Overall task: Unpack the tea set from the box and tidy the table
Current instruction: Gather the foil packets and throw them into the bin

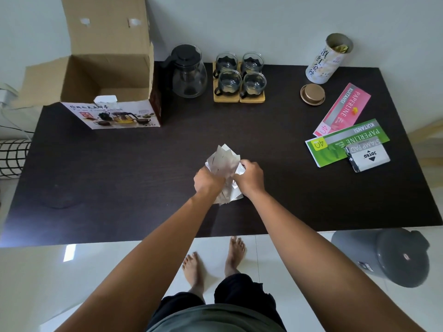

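Both hands meet at centre of the dark surface [275, 188]: left hand [208, 182] and right hand [250, 176], fingers clamped on crumpled white paper [223, 159]. Open box [105, 92] sits far left. Teapot [188, 71] just right of it, then four cups [239, 76] on wooden coasters [239, 99].

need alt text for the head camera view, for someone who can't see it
Both hands, left hand and right hand, crumple white paper over a dark table. At the back stand an open cardboard box, a glass teapot and four glass cups.
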